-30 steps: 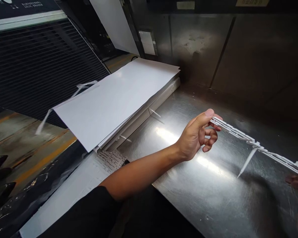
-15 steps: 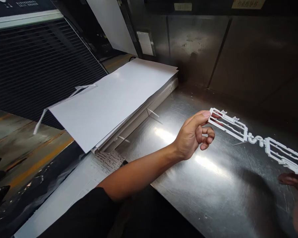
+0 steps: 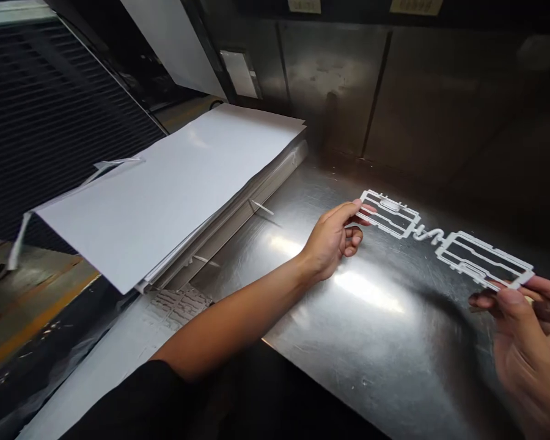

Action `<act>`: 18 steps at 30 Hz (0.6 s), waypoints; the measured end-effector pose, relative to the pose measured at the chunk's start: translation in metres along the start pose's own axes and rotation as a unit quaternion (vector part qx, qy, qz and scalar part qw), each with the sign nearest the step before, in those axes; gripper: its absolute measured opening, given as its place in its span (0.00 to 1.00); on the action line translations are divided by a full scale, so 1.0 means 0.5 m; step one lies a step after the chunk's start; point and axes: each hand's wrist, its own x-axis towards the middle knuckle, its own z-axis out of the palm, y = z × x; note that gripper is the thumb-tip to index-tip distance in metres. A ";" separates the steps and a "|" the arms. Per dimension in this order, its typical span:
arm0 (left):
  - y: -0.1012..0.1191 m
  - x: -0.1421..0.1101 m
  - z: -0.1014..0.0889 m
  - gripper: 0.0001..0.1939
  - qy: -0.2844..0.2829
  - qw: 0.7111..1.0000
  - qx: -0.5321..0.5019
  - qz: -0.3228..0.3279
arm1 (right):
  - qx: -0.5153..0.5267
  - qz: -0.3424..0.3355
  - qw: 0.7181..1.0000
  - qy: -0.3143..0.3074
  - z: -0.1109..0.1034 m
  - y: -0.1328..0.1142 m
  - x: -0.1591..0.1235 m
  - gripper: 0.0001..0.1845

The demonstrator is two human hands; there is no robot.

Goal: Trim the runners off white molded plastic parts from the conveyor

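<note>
Two white plastic frames joined by a wavy S-shaped link (image 3: 428,234) form one moulded part, held above the metal table. My left hand (image 3: 332,238) pinches the outer end of the left frame (image 3: 389,223) between thumb and fingers. At the far end, my right hand (image 3: 527,336) grips the outer corner of the right frame (image 3: 486,260), its thumb on top. Thin bars cross each frame, with small tabs along the edges. The fingertips under the part are partly hidden.
A metal table (image 3: 330,342) reflects the light below my hands. On the left, white sheets (image 3: 178,183) lie on a stack beside which thin white strips stick out. More flat moulded parts (image 3: 178,308) lie near my left forearm. A metal wall (image 3: 330,85) rises behind.
The white part now shows its other face or a changed tilt, and lies further left in view. My right hand has come further into view, gripping the right end. The view has shifted right.
</note>
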 end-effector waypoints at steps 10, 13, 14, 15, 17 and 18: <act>0.002 0.005 -0.002 0.30 0.006 0.996 0.035 -0.079 | -0.007 -0.050 0.998 -0.041 0.015 -0.044 -0.017 0.20; 0.006 0.008 -0.002 0.31 -0.007 0.994 0.021 -0.111 | -0.002 -0.034 0.999 -0.041 0.018 -0.047 -0.016 0.18; 0.007 0.008 -0.002 0.27 -0.007 0.994 0.022 -0.109 | 0.002 -0.029 0.999 -0.039 0.019 -0.049 -0.015 0.18; 0.008 0.007 -0.002 0.23 -0.008 0.994 0.026 -0.105 | 0.008 -0.024 0.999 -0.035 0.020 -0.051 -0.015 0.19; 0.008 0.004 0.000 0.16 -0.015 0.994 0.046 -0.099 | 0.015 -0.016 1.000 -0.022 0.020 -0.054 -0.014 0.20; 0.007 0.002 0.000 0.16 -0.023 0.993 0.058 -0.100 | 0.016 -0.015 1.000 -0.014 0.020 -0.054 -0.012 0.21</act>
